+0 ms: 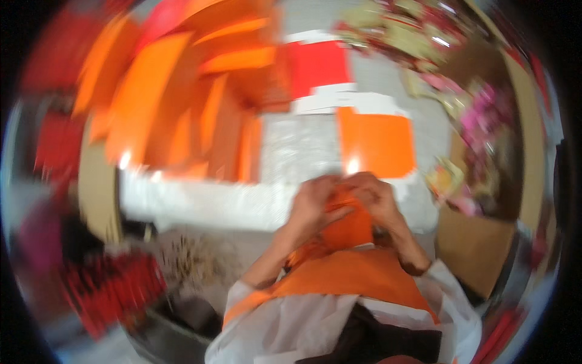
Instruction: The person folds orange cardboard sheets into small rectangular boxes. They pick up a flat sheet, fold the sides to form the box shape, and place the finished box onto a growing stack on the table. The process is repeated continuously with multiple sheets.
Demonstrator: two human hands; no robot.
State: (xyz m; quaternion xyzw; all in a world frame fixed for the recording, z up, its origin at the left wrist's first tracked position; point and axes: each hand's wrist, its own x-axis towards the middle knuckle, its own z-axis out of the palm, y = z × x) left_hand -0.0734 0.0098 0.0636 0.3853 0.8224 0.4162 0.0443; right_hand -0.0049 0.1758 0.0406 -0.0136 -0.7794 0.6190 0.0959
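Note:
My left hand (315, 200) and my right hand (373, 197) are close together at the near edge of the work surface. Between them they grip a small orange card piece (348, 227), its exact shape smeared by motion. The fingers are curled at its upper edge, with the left thumb lying across its face. Just beyond my hands lies a flat orange card sheet (379, 145) with white edges. Farther off is a red card sheet (320, 68), also white-edged. An orange cloth or sheet (345, 276) spans my lap.
Several orange folded card boxes (151, 97) crowd the far left. A cardboard box (524, 133) on the right holds shiny wrapped packets (485, 118), and more packets (412, 30) lie at the far right. Red bundled pieces (115, 285) sit low on the left.

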